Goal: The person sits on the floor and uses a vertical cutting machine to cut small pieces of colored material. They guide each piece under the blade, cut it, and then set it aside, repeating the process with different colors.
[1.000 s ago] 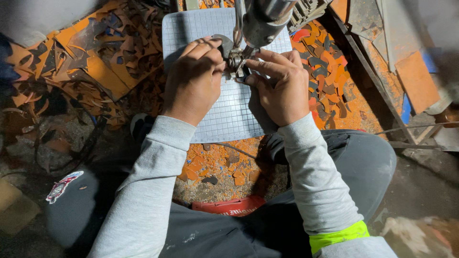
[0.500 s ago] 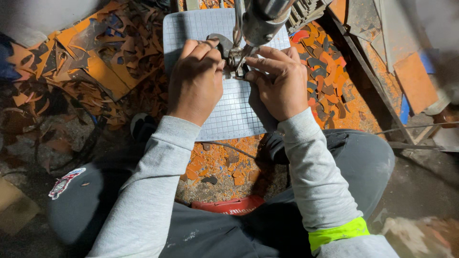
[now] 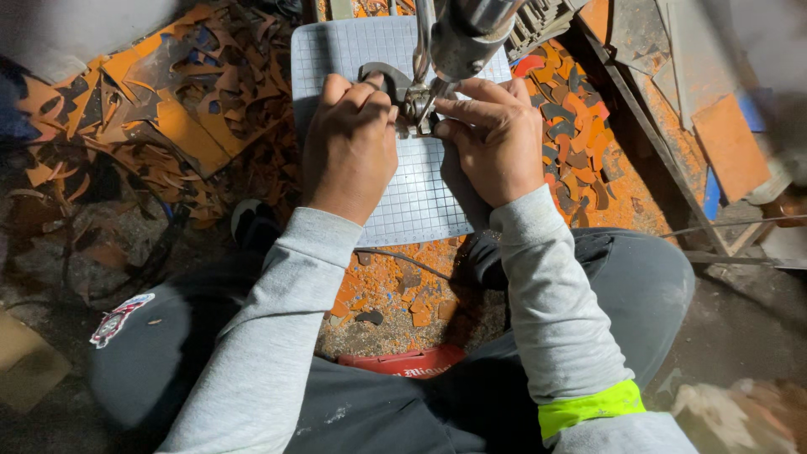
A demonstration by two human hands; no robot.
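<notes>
Hardly any change over the last second: left hand (image 3: 349,147) and right hand (image 3: 496,139) still pressed together at the far middle of the gridded mat (image 3: 416,202), so the work under the machine head (image 3: 458,38) reads as ongoing, not finished. Fingers curled, pinching a small dark piece (image 3: 388,77) from either side at the needle. Piece curved, grey-brown, mostly hidden by knuckles; orange scraps (image 3: 580,118) strewn beyond both mat edges.

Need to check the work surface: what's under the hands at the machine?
A pale gridded mat lies under the left hand and right hand. A dark curved piece shows partly; the rest is covered.
</notes>
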